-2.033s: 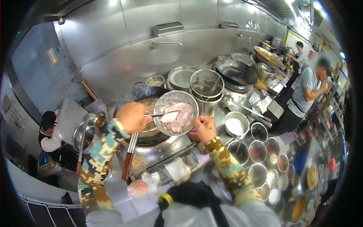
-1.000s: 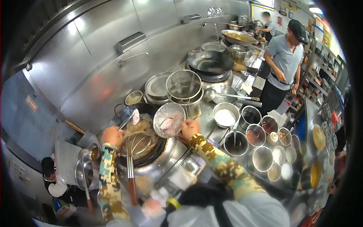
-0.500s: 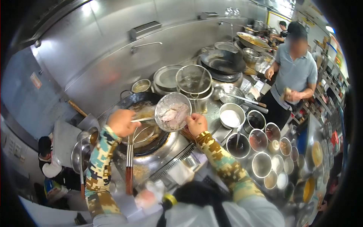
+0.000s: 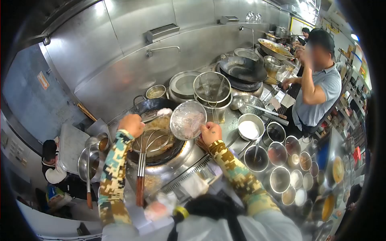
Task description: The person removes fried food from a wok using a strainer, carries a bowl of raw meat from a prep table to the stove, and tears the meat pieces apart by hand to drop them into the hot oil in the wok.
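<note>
The tongs (image 4: pixel 150 117) have just moved out of the metal bowl (image 4: pixel 174 125) and carry a pale piece of meat (image 4: pixel 164 112) over the wok (image 4: pixel 169 103), so that piece is apart from the meat (image 4: pixel 194 122) left in the bowl. The left hand (image 4: pixel 130 124) has its fingers closed around the tongs; the right hand (image 4: pixel 211 133) pinches the bowl's edge between thumb and fingers, holding it tilted beside the wok. A wire skimmer (image 4: pixel 142 162) lies across the wok's near side, its handle jutting out below the left hand and taking up room there. Just behind the bowl, a strainer (image 4: pixel 196 89) sits on a pot (image 4: pixel 222 115); pans of white (image 4: pixel 249 129) and dark (image 4: pixel 255 159) contents stand to the right, and a co-worker (image 4: pixel 317 89) stands beyond them.
</note>
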The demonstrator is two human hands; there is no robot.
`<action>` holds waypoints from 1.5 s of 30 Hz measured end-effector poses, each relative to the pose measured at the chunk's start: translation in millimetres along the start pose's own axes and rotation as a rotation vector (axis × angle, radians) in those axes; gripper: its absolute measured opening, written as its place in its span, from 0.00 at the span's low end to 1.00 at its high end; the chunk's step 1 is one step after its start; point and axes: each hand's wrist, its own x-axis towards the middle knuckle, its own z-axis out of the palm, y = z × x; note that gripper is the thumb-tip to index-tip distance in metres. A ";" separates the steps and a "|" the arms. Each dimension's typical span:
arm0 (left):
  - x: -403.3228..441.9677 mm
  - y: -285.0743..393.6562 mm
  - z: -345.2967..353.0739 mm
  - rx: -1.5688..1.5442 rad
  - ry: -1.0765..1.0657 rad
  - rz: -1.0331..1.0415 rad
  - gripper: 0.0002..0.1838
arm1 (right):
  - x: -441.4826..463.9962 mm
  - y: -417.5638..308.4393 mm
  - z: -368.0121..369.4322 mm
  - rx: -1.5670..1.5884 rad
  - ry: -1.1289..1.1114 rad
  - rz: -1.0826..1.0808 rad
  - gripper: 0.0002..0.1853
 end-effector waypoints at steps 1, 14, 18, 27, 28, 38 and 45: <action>9.4 3.9 17.9 0.008 -0.082 -0.080 0.15 | -1.6 -2.3 -3.7 0.025 -0.004 0.015 0.15; -10.5 46.5 -28.5 -0.235 0.102 0.288 0.18 | 14.5 24.9 -7.5 0.301 -0.110 0.052 0.16; -40.5 95.9 5.4 -0.169 -0.013 0.238 0.15 | 4.1 -4.6 4.5 0.285 -0.135 0.082 0.16; -34.5 25.6 5.0 -0.601 -0.170 0.176 0.14 | 8.9 -1.0 21.2 0.349 -0.113 0.080 0.15; -34.0 22.4 2.4 -0.764 -0.281 0.126 0.14 | 7.5 -6.0 18.2 0.367 -0.118 0.103 0.15; -17.0 -35.3 11.7 -0.506 0.063 -0.011 0.14 | 10.6 25.9 18.2 0.212 -0.067 0.023 0.14; 23.9 -84.5 103.2 0.020 -0.124 -0.432 0.15 | -7.8 -6.1 -6.1 0.181 -0.125 0.031 0.15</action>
